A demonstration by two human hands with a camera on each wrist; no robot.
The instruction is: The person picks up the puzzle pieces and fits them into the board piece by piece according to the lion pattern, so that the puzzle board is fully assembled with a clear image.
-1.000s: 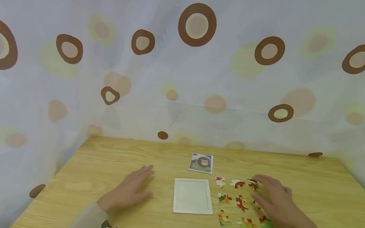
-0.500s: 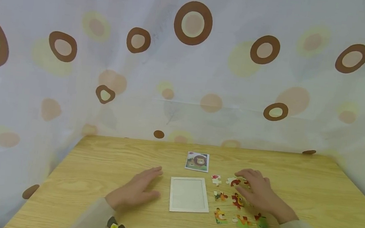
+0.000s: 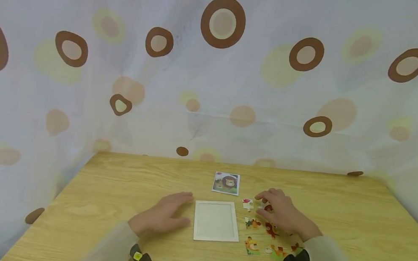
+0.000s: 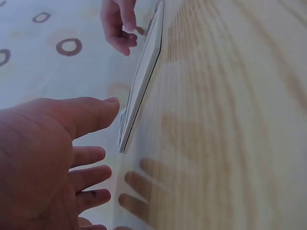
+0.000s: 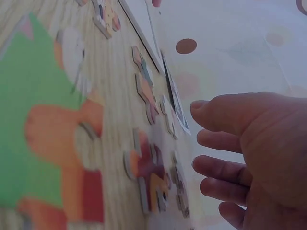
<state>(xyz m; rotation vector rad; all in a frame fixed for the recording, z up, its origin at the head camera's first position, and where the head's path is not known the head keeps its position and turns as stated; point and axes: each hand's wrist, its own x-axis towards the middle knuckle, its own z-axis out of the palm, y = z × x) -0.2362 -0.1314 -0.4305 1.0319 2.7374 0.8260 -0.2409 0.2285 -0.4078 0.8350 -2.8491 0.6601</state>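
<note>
My left hand [image 3: 163, 215] hovers just left of a white puzzle frame [image 3: 196, 220], fingers extended and holding nothing. In the left wrist view its thumb [image 4: 91, 115] is apart from the frame's edge [image 4: 144, 76]. My right hand [image 3: 281, 210] is held over the loose jigsaw pieces, its fingers slightly bent and nothing between them. A white piece with pink [image 3: 248, 204] lies near its fingertips. Under the hand and wrist, other pieces are partly hidden, among them a brown one [image 3: 271, 230]. From the right wrist, the hand [image 5: 268, 148] appears apart from a dark red piece [image 5: 148, 167].
A card with a lion picture [image 3: 226, 183] lies behind the frame. More pieces, such as a green-and-orange one [image 3: 251, 223] and a yellow-orange one [image 3: 252, 246], lie right of the frame on the wooden table [image 3: 131, 177]. A patterned cloth [image 3: 244, 87] hangs behind.
My right hand has moved left across the pieces, from their right side toward the frame. The left hand has come a little right, nearer the frame. The view has shifted slightly.
</note>
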